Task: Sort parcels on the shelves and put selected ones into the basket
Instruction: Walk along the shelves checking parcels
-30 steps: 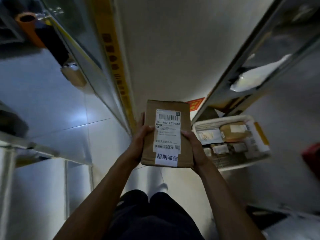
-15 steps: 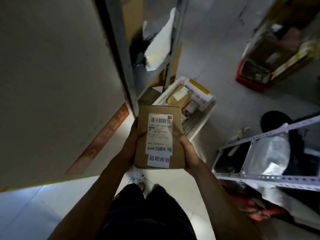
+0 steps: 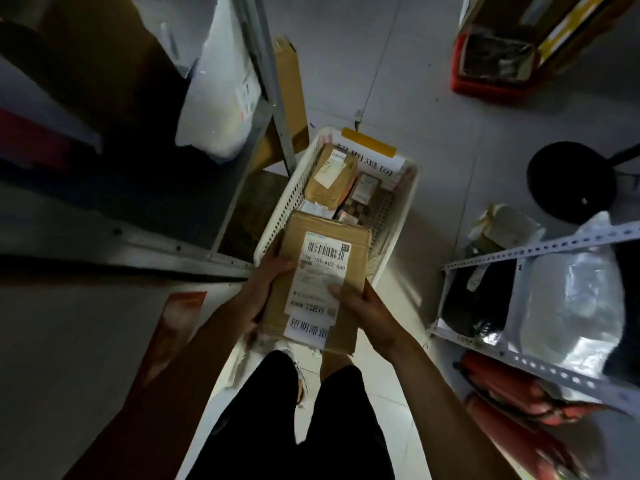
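I hold a flat brown cardboard parcel (image 3: 353, 251) with a white barcode label in both hands. My left hand (image 3: 266, 285) grips its left edge and my right hand (image 3: 363, 306) grips its right edge, thumb on the label. The parcel hovers over the near end of a white perforated basket (image 3: 403, 216) on the floor. Inside the basket lie a brown taped parcel (image 3: 329, 178) and several smaller boxes. A white sign with a yellow strip (image 3: 369, 143) sits at its far end.
A metal shelf (image 3: 263, 64) on the left holds a white bag parcel (image 3: 221, 91) and a cardboard box. A shelf rail (image 3: 540, 247) on the right carries grey and black bag parcels. A red crate (image 3: 491, 84) and a black stool (image 3: 571, 178) stand on the tiled floor.
My view has swung from the wall down to the floor and the basket. Both hands have carried the parcel forward, so it now hangs over the basket's near end.
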`<action>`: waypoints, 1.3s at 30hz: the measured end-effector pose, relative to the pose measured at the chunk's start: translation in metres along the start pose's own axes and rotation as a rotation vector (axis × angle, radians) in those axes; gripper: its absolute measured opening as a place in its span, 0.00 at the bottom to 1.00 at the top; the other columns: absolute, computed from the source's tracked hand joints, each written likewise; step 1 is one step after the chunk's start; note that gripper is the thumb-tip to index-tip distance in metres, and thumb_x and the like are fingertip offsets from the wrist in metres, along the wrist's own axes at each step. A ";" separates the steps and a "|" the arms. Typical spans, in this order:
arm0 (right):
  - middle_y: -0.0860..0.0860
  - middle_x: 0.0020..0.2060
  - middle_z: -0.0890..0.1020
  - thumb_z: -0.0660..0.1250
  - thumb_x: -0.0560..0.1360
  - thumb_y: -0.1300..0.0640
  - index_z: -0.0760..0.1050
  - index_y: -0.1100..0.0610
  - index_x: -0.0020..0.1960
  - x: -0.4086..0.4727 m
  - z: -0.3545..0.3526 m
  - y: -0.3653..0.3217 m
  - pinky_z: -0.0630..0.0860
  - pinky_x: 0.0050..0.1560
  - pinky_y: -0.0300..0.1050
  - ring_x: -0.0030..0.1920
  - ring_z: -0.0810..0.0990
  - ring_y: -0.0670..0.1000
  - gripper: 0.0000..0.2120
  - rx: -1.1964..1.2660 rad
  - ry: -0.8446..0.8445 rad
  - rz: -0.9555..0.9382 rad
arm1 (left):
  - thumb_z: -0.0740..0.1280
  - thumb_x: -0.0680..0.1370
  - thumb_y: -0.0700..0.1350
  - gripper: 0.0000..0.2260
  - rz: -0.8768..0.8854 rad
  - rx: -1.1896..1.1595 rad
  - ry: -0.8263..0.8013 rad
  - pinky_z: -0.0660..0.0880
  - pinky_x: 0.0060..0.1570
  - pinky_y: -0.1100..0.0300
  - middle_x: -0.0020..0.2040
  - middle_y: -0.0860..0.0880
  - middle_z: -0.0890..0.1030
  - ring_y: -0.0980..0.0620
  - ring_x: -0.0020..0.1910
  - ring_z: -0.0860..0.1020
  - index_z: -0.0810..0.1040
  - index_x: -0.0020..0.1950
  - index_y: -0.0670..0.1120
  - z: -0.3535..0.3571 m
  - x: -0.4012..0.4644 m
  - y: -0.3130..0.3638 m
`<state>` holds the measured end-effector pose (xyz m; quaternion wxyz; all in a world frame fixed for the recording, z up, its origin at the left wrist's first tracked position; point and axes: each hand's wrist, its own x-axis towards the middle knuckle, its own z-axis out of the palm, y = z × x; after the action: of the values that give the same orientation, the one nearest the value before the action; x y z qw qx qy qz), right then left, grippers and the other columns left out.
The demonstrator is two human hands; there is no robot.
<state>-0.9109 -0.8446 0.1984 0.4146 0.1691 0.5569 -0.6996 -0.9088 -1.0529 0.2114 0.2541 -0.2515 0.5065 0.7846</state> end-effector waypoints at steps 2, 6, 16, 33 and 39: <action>0.54 0.60 0.84 0.72 0.77 0.56 0.72 0.56 0.70 0.038 -0.017 0.006 0.83 0.51 0.46 0.59 0.84 0.55 0.23 -0.006 -0.035 -0.012 | 0.73 0.72 0.51 0.35 -0.067 -0.050 -0.044 0.78 0.55 0.38 0.63 0.33 0.77 0.32 0.61 0.78 0.64 0.76 0.46 -0.019 0.048 -0.012; 0.56 0.61 0.83 0.75 0.75 0.53 0.71 0.56 0.70 0.152 -0.056 0.045 0.82 0.56 0.58 0.62 0.82 0.58 0.27 -0.025 0.037 0.032 | 0.74 0.73 0.54 0.34 -0.120 0.033 -0.027 0.70 0.64 0.30 0.65 0.30 0.75 0.27 0.65 0.74 0.67 0.75 0.44 -0.064 0.162 -0.046; 0.51 0.60 0.82 0.78 0.67 0.51 0.70 0.49 0.68 0.433 -0.113 0.148 0.83 0.46 0.42 0.58 0.83 0.51 0.32 0.061 0.265 0.048 | 0.69 0.75 0.64 0.20 -0.470 0.170 0.409 0.78 0.60 0.38 0.55 0.43 0.85 0.41 0.56 0.82 0.80 0.59 0.52 -0.175 0.370 -0.139; 0.61 0.60 0.81 0.64 0.80 0.65 0.74 0.59 0.71 0.449 -0.091 0.133 0.70 0.30 0.29 0.36 0.77 0.42 0.19 -0.424 0.243 0.231 | 0.58 0.85 0.41 0.09 -0.326 -0.145 0.650 0.76 0.53 0.56 0.54 0.47 0.82 0.49 0.55 0.80 0.75 0.62 0.45 -0.154 0.361 -0.163; 0.59 0.49 0.81 0.63 0.81 0.67 0.75 0.65 0.65 0.292 -0.047 0.020 0.76 0.43 0.43 0.41 0.80 0.47 0.13 -0.633 0.166 0.246 | 0.58 0.85 0.38 0.08 -0.250 0.099 0.580 0.72 0.34 0.64 0.43 0.46 0.78 0.49 0.39 0.76 0.76 0.55 0.43 -0.083 0.226 -0.047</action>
<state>-1.0809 -0.9162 -0.0337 0.4810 0.1542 0.7534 -0.4209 -1.0350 -1.0800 0.0026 0.2054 -0.5123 0.5605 0.6174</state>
